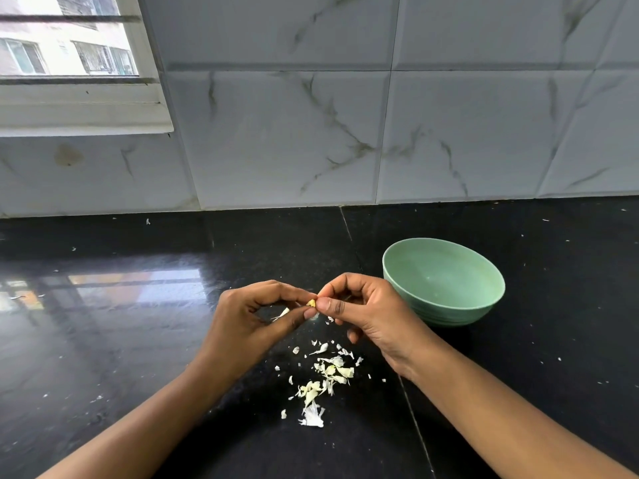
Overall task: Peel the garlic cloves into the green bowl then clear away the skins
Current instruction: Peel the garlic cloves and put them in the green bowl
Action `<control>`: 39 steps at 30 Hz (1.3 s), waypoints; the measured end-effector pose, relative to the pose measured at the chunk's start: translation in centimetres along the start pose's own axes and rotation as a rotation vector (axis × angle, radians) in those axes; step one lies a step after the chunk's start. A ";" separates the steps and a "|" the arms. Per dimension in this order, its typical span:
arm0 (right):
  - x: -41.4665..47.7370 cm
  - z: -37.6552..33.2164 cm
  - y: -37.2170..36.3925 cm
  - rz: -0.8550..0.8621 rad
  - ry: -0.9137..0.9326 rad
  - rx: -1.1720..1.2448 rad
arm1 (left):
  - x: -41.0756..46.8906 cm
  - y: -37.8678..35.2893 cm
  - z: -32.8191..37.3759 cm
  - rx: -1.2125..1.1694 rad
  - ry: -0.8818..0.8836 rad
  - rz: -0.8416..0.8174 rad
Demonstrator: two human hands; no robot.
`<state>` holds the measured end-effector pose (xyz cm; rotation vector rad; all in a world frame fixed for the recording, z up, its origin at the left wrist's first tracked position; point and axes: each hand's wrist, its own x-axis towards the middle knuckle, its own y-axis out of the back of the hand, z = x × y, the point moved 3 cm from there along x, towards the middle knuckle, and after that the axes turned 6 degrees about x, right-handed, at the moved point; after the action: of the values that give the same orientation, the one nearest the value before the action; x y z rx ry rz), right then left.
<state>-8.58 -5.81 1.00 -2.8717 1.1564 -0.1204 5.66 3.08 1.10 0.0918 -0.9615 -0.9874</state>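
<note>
Green bowl (449, 314) looks empty; left hand (249, 319), right hand (366, 312) pinch garlic clove (312, 303)

We see two bare arms, the left forearm (138, 420) and the right forearm (501, 409), uncovered as far as we can follow them. The left hand (256, 316) and right hand (366, 316) are bare too, with short, plain fingernails (323, 303).

Both hands meet just left of the green bowl (443, 281), the left hand (257, 326) and right hand (366, 312) pinching a small yellowish garlic clove (311, 303) between thumbs and forefingers. A scatter of pale skins (323, 378) lies on the black counter (138, 340), nearer than the bowl and to its left. Behind the bowl rises a marbled tile wall (345, 133).
</note>
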 end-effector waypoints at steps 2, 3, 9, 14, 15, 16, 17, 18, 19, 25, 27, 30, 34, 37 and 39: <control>-0.2 -0.6 0.0 0.017 0.069 -0.042 | -0.1 0.0 0.0 0.008 0.025 0.013; -0.2 -0.8 0.1 0.028 0.094 -0.065 | -0.1 0.0 0.1 0.021 0.027 0.016; -0.1 -0.3 0.1 0.046 0.174 -0.243 | -0.2 -0.1 0.4 0.074 0.021 0.004; 0.0 -0.3 0.1 0.019 0.190 -0.269 | -0.2 0.0 0.4 0.070 0.051 0.009; 0.1 -0.3 0.2 0.009 0.187 -0.264 | -0.2 0.0 0.3 0.058 0.063 0.003; 0.1 -0.4 0.3 -0.001 0.180 -0.254 | -0.1 0.0 0.2 0.040 0.077 0.000; 0.0 -0.5 0.3 -0.015 0.172 -0.242 | -0.2 0.0 0.1 0.016 0.094 -0.006; 0.0 -0.6 0.3 -0.027 0.166 -0.233 | -0.2 0.0 0.0 -0.007 0.113 -0.012; 0.0 -0.6 0.3 -0.033 0.163 -0.230 | -0.2 0.0 0.0 -0.031 0.131 -0.017; 0.0 -0.4 0.3 -0.010 0.171 -0.262 | -0.2 -0.3 -0.3 -0.195 0.209 -0.045; 0.1 -0.3 0.3 -0.010 0.165 -0.261 | -0.2 -0.3 -0.3 -0.240 0.225 -0.059; 0.1 -0.1 0.2 0.001 0.166 -0.278 | -0.3 -0.4 -0.3 -0.267 0.233 -0.078; 0.1 0.2 -0.1 0.036 0.131 -0.281 | -0.3 -0.3 0.0 -0.261 0.226 -0.064; 0.2 0.4 -0.1 0.061 0.085 -0.292 | -0.2 -0.1 0.3 -0.252 0.215 -0.024; 0.3 0.5 0.1 0.087 0.072 -0.295 | 0.0 -0.2 0.4 -0.287 0.236 -0.008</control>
<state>-8.42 -6.08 0.53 -3.0830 1.4200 -0.0538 5.25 3.12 1.20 -0.0281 -0.5979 -1.0858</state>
